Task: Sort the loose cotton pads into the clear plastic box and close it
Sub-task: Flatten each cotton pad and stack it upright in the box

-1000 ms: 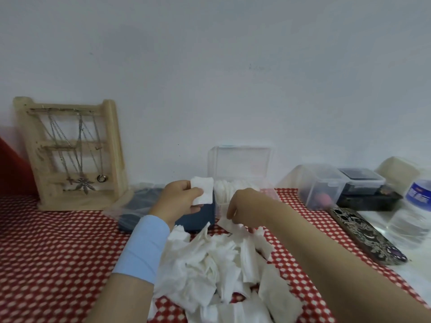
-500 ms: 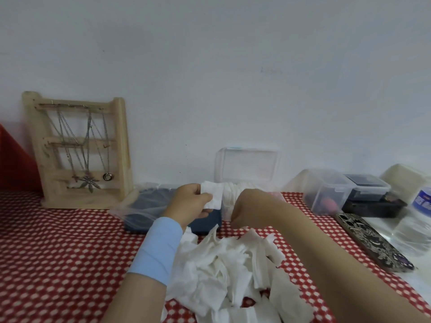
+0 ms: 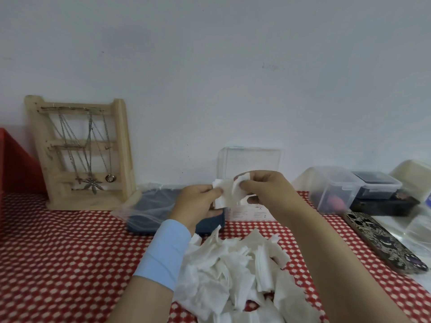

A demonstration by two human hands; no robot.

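A heap of loose white cotton pads [image 3: 235, 271] lies on the red checked cloth in front of me. Behind it stands the clear plastic box [image 3: 250, 212], its lid [image 3: 250, 163] upright against the wall. My left hand [image 3: 198, 201] pinches a white pad [image 3: 222, 194] by its left edge, just in front of the box. My right hand [image 3: 265, 187] pinches a second pad [image 3: 241, 183] that touches the first one. Both hands hide most of the box's opening.
A wooden jewellery stand [image 3: 81, 152] with necklaces leans at the back left. A dark blue box in a plastic bag [image 3: 151, 208] sits left of the clear box. Lidded containers [image 3: 335, 187] and a patterned case [image 3: 382, 243] lie to the right.
My right hand has risen from the heap with a pad and met the left hand's pad in front of the box. The camera view has shifted slightly.
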